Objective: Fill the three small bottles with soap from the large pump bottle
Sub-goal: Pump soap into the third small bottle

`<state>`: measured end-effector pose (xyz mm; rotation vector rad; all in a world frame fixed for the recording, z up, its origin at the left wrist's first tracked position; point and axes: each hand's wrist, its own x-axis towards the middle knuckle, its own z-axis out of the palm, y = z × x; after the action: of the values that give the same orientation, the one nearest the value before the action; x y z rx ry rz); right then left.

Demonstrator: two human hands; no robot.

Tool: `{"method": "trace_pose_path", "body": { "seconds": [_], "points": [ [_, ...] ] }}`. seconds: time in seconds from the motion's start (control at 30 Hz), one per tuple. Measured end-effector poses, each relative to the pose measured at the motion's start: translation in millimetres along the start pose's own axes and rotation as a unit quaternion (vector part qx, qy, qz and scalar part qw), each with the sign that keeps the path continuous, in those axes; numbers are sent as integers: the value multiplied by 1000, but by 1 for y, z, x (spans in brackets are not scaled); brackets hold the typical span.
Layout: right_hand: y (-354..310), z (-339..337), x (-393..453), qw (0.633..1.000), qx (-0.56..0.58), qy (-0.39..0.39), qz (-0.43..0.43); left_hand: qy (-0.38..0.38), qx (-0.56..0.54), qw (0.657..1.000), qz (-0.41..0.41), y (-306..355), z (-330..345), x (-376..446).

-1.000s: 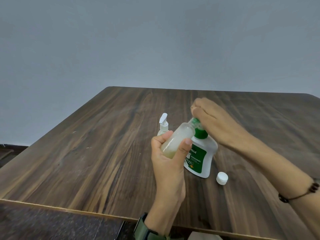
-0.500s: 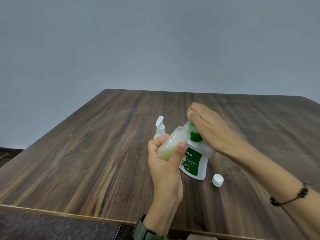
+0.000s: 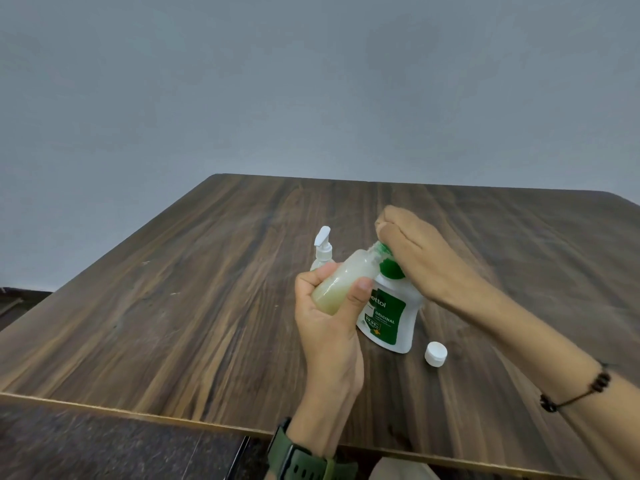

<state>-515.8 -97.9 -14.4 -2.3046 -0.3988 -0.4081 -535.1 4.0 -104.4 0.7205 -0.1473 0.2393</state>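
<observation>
While the left hand (image 3: 325, 317) grips the tilted small bottle (image 3: 341, 280) at the green pump nozzle (image 3: 382, 249), the right hand (image 3: 420, 252) presses down; a slipped mouth could spill soap near the table's (image 3: 173, 323) front edge.

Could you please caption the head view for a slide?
Left hand tilts small bottle at green pump; right hand presses.

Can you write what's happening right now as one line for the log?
left hand grips tilted small bottle | mouth at green pump | right hand presses pump bottle top | white cap on table
</observation>
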Motion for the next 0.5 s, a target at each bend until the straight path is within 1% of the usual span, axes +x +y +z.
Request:
{"method": "trace_pose_path", "body": {
  "seconds": [0.1,0.23,0.37,0.5],
  "points": [
    [0,-1,1,1000,-11,-12,3,14,-8,1000,-7,-3,1,-1],
    [0,-2,3,1000,-4,11,3,11,6,1000,-3,-4,3,1],
    [1,1,3,999,-31,-6,3,30,-7,999,-15,-7,1,-3],
    [2,3,2,1000,-19,4,1,30,-12,999,-10,-9,2,-3]
  ]
}}
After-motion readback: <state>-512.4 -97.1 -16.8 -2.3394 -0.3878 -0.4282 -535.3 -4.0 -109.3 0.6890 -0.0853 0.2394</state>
